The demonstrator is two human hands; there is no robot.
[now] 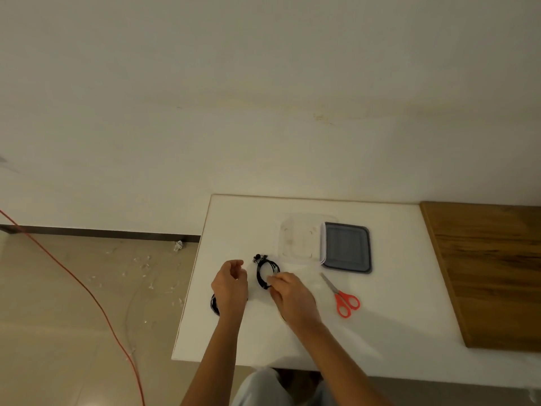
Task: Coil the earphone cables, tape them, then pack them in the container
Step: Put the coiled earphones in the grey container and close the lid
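Right hand point(288, 291) grip pinching black coiled earphone cable point(265, 271), left hand point(229, 284) loosely curled, empty, glossy red scissors point(345, 300)

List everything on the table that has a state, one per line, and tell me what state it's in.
Coiled earphone cable: looped, flat on table, right hand pinching its near edge.
Second cable: mostly hidden under left hand.
Clear container: open, looks empty.
Dark lid: off, beside container.
Scissors: closed, lying untouched.
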